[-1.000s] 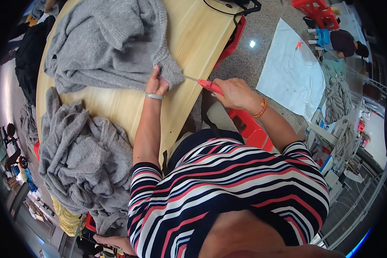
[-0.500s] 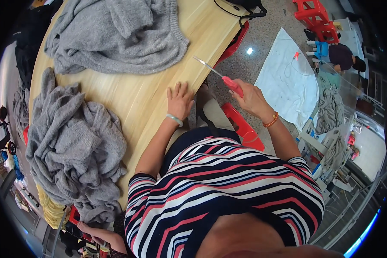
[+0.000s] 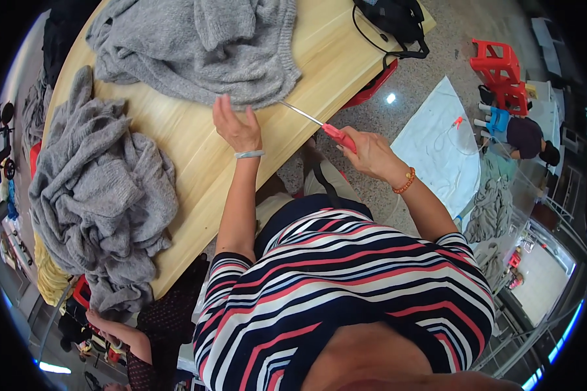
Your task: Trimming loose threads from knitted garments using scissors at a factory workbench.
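Note:
My right hand point(image 3: 366, 154) is closed around the red handle of a tool point(image 3: 338, 135) with a long, thin metal shaft. Its tip reaches the near hem of a grey knitted sweater point(image 3: 189, 49) spread over the far part of the table; the tip's exact shape is too small to make out. At that same hem is my left hand point(image 3: 239, 132), raised, fingers and thumb apart, holding nothing. The fingertips overlap the hem in view, and I cannot tell whether they touch it.
A heap of grey knitwear point(image 3: 104, 189) covers the left of the wooden table point(image 3: 195, 163). A black bag with straps point(image 3: 398, 26) lies at its far right corner. Red stools point(image 3: 496, 65) and a white sheet point(image 3: 434, 146) are on the floor to the right. A co-worker's arm point(image 3: 120, 332) shows lower left.
My left hand has lifted off the table edge and moved left and forward to the sweater's hem. My right hand has brought the tool's tip left and down to the hem.

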`<state>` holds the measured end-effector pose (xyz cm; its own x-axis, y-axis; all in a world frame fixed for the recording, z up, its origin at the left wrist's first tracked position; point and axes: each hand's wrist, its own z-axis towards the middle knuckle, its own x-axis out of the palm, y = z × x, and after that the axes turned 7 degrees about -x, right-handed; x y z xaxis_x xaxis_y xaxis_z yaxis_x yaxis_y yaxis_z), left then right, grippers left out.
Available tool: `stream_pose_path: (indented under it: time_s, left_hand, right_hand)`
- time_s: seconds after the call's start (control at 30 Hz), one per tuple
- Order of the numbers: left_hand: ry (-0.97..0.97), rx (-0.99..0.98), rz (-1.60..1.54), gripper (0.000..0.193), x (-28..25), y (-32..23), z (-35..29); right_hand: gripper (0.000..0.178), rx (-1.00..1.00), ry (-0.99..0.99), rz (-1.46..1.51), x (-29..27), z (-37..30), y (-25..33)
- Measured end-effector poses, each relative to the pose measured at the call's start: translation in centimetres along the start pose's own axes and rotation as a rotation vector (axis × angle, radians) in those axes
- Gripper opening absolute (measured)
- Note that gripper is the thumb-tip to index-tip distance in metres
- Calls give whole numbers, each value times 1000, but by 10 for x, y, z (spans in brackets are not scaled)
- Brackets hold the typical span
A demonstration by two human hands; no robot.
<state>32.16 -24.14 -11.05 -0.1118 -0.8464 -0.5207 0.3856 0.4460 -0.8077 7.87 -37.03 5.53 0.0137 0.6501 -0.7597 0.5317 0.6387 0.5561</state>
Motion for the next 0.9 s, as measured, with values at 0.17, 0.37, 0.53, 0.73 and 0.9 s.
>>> stream_pose_path:
  time_s: [0.17,0.37,0.53,0.73,0.9]
  left_hand:
    - [421,122,492,62,1,33,-17]
    - [446,152,490,50,2,30,-16]
    - [474,161,483,48,-2,30,-15]
    - [488,153,488,47,-3,29,-14]
    - [484,159,480,47,-4,31,-15]
  right_hand:
    - [25,-50,201,-69,1,36,13]
    - [24,-120,246,-84,8,70,17]
    - [24,-138,253,-88,17,93,29]
    - [26,-98,248,-117,13,97,38]
    - [27,-96,229,-117,17,100,42]
